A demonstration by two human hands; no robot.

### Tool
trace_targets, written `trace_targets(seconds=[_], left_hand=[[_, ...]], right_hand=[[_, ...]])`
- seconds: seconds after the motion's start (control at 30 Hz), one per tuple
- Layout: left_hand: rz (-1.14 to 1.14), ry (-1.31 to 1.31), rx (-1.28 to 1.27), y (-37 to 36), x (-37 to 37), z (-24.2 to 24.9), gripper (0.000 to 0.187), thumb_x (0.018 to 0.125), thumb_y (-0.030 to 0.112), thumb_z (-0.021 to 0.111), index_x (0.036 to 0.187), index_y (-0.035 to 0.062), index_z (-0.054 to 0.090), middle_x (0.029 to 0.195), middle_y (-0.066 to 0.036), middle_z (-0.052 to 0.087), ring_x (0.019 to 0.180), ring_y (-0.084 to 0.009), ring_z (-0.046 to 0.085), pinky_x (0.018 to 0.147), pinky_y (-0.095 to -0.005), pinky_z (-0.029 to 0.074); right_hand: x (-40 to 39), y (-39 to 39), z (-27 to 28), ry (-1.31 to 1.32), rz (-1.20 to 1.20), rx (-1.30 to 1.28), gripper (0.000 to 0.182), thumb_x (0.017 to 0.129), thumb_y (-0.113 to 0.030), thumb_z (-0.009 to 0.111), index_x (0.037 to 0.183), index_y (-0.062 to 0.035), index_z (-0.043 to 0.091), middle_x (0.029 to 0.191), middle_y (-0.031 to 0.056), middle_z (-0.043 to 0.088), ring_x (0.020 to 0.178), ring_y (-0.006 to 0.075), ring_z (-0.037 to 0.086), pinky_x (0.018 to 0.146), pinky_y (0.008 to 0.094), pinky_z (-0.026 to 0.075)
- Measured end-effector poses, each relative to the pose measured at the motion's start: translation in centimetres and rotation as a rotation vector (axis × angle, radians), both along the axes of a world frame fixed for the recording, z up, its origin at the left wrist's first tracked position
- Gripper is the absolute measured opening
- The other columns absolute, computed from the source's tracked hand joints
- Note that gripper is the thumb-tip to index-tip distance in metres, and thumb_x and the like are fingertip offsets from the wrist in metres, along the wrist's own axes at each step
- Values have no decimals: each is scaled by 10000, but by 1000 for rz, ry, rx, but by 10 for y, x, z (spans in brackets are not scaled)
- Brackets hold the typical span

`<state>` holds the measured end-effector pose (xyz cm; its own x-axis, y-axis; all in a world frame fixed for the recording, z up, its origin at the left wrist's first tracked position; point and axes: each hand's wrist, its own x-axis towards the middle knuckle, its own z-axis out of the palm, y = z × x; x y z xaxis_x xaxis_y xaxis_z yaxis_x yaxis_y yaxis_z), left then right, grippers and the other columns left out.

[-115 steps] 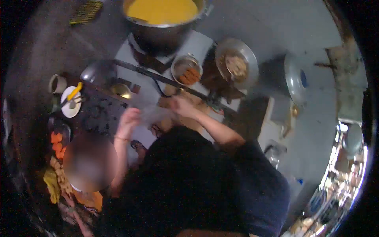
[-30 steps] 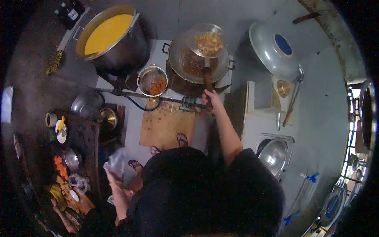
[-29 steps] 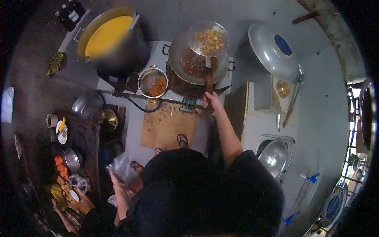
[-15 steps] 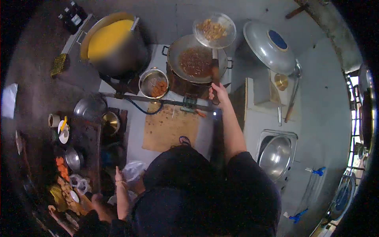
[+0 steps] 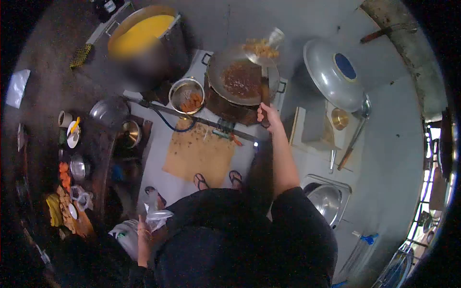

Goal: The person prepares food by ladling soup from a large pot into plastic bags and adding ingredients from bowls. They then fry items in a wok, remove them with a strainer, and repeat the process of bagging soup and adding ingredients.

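My right hand is closed round the wooden handle of a skimmer. The skimmer's blurred head reaches over the far side of a wok, with golden-brown fried pieces at it. Dark brown liquid lies in the wok. Low on the left, my left hand is beside clear plastic, a bracelet at its wrist. A finger or thumb points upward; the others are hidden, so I cannot tell whether it holds the plastic.
Left of the wok stand a strainer pot with orange-brown pieces and a large pot of yellow liquid. A big metal lid leans on the right wall. A ladle lies near the sink. Another person's foot shows at left.
The skimmer head has tilted and blurred, and the pieces have shifted toward its right side. My view has turned slightly; more feet show on the floor. The plastic beside my left hand has shifted.
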<state>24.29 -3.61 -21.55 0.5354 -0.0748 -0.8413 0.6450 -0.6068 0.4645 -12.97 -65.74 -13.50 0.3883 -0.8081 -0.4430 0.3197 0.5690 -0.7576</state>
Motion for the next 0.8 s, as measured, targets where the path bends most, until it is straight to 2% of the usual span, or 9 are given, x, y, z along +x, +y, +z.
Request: trace_targets(seconds=[0.17,0.2,0.3,0.37,0.43,0.5,0.53,0.67,0.8], left_hand=[[110,75,-165,-47,-64,50,637,800,614,364,1163,114,516,985,-88,604,869,-210,575,809,-377,429],[-112,-72,95,15,-23,-46,704,778,644,375,1169,74,502,968,-95,608,841,-247,594,795,-370,443],[95,-17,28,-24,-61,-6,723,757,646,422,1085,13,539,918,-99,612,760,-258,601,732,-374,468],[99,-88,-75,-64,-95,54,728,751,642,441,1054,-12,545,901,-107,609,752,-249,599,705,-371,473],[101,-160,-162,-47,-102,52,735,745,638,460,1023,-37,552,884,-115,607,744,-240,597,679,-368,478],[148,-153,-14,8,-83,4,718,749,629,465,997,-38,564,875,-119,601,737,-243,598,654,-368,483],[152,-166,-110,-44,-127,84,710,764,611,462,1017,-46,556,888,-126,599,767,-228,591,677,-358,470],[200,-143,54,1,-136,55,712,765,612,460,1021,-45,556,900,-125,596,780,-224,586,685,-359,466],[201,-151,121,21,-142,44,713,765,612,458,1025,-45,555,911,-125,593,793,-220,582,693,-359,461]], right_hand=[[-26,12,13,-33,67,-47,176,851,-204,514,860,-78,391,614,32,467,438,124,445,393,252,371],[-29,11,5,-12,59,-6,179,845,-205,524,834,-74,401,612,35,472,440,127,446,402,261,378],[-38,-11,-35,-5,142,44,179,840,-199,533,798,-76,410,614,40,478,446,129,444,417,270,385],[-44,-20,-43,-41,172,112,177,836,-184,538,770,-75,415,621,44,485,452,129,439,428,275,386],[-49,-22,-40,-55,207,114,161,839,-175,532,790,-82,410,615,40,477,453,126,434,427,269,382],[-54,-14,-12,-44,205,86,148,844,-171,522,829,-94,396,618,35,473,442,125,433,409,270,375],[-57,-9,1,-43,195,39,146,849,-170,515,847,-101,387,621,34,472,436,126,433,399,270,372],[-65,5,14,-59,201,-32,137,858,-160,495,875,-107,370,628,38,476,423,131,438,377,266,364],[-69,1,-22,-37,222,62,153,848,-162,512,861,-83,381,633,52,478,435,132,438,378,263,366]])
